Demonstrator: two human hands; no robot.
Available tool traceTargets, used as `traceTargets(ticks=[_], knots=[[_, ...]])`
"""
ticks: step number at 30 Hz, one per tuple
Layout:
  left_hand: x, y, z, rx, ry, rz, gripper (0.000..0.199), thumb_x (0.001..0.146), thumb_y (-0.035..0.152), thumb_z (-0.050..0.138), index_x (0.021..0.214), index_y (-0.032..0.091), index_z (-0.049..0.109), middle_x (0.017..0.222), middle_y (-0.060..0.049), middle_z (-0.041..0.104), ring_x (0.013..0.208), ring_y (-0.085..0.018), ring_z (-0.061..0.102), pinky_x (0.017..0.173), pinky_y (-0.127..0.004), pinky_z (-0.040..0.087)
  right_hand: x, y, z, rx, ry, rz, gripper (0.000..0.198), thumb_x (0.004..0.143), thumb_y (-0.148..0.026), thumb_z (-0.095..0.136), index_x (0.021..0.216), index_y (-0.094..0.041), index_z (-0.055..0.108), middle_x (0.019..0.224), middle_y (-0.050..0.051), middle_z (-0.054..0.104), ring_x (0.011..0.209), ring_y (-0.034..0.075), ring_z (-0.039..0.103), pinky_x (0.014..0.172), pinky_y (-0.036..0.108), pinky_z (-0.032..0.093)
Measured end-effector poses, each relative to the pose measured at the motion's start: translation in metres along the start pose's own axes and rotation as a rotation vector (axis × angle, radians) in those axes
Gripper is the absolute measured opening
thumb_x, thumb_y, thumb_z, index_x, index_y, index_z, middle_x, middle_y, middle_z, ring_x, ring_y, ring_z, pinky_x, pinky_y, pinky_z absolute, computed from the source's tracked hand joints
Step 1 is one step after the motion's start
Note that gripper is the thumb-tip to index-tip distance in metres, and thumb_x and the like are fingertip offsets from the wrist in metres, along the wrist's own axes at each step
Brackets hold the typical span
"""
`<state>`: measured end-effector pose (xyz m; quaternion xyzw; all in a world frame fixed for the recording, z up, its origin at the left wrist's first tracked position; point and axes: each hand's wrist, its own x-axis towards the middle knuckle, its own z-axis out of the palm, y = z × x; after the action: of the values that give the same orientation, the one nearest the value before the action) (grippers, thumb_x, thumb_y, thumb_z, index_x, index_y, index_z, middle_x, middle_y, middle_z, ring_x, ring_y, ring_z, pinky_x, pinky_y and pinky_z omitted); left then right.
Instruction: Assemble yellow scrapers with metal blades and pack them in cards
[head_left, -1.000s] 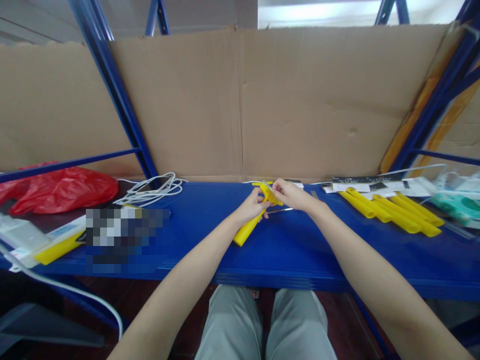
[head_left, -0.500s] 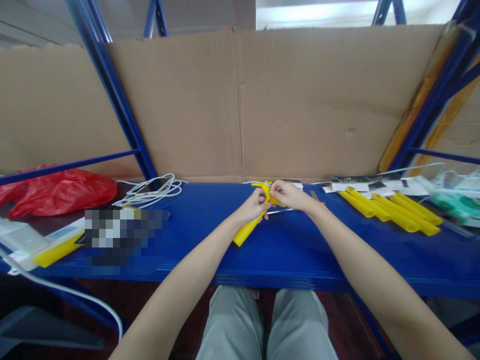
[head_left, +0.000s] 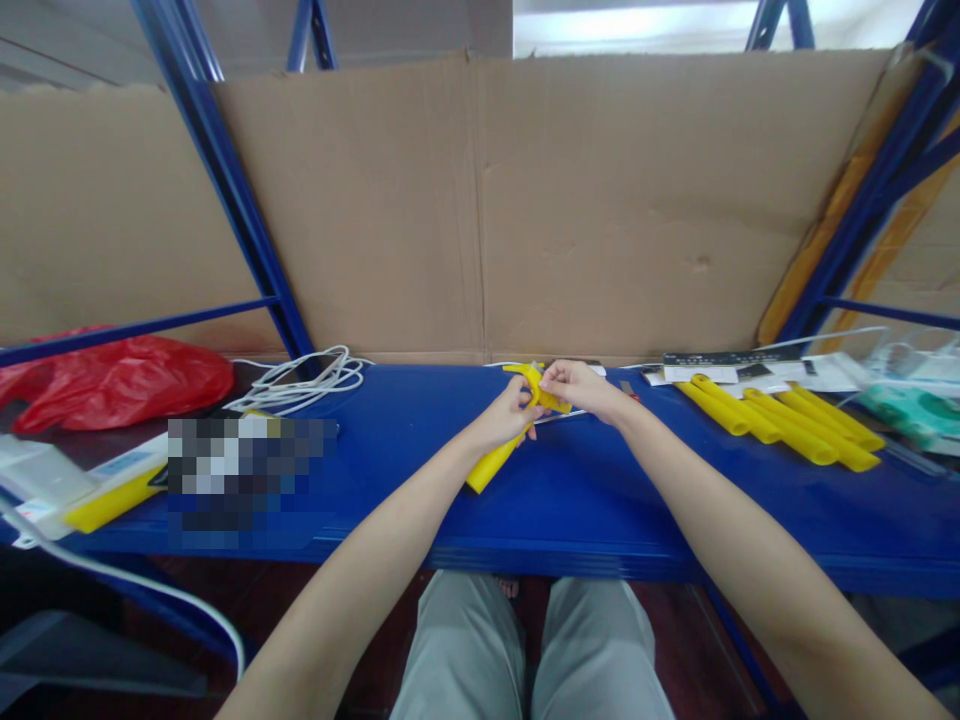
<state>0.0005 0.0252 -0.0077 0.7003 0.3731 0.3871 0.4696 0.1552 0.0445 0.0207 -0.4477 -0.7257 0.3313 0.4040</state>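
A yellow plastic tube slants over the blue worktop, its lower end towards me. My left hand is closed around its upper part. At the top the yellow material spreads into flaps, and something small and pale shows among them. My right hand pinches at this spread end with thumb and fingertips; the exact spot under the fingers is hidden. Just below the right hand, a thin metal rod lies on the worktop, partly covered.
Several yellow tubes lie at the right of the blue worktop, near white papers. At the left are a coiled white cable, a red plastic bag and another yellow tube. A cardboard sheet stands behind.
My right fingers have shifted very slightly at the tube's spread end, and the yellow flap beneath them shows a little differently. My left hand and the tube stay in place.
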Motion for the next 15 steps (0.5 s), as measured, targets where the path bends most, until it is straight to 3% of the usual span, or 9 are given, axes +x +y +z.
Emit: traceTargets(ticks=[9, 15], knots=[[-0.002, 0.003, -0.001, -0.022, -0.022, 0.026, 0.024, 0.082, 0.014, 0.053, 0.098, 0.019, 0.037, 0.082, 0.002, 0.058, 0.041, -0.003, 0.051, 0.035, -0.015, 0.034, 0.002, 0.004, -0.001, 0.083, 0.032, 0.092, 0.018, 0.073, -0.019, 0.064, 0.071, -0.021, 0.046, 0.058, -0.004, 0.055, 0.053, 0.01, 0.054, 0.053, 0.023, 0.045], [-0.005, 0.011, -0.002, -0.034, -0.011, 0.002, 0.024, 0.082, 0.012, 0.052, 0.099, 0.019, 0.037, 0.079, 0.002, 0.06, 0.039, -0.004, 0.05, 0.037, -0.017, 0.035, 0.004, 0.008, -0.002, 0.028, 0.056, 0.058, 0.027, 0.071, -0.031, 0.068, 0.067, -0.021, 0.043, 0.058, -0.004, 0.054, 0.051, 0.01, 0.052, 0.05, 0.023, 0.041]])
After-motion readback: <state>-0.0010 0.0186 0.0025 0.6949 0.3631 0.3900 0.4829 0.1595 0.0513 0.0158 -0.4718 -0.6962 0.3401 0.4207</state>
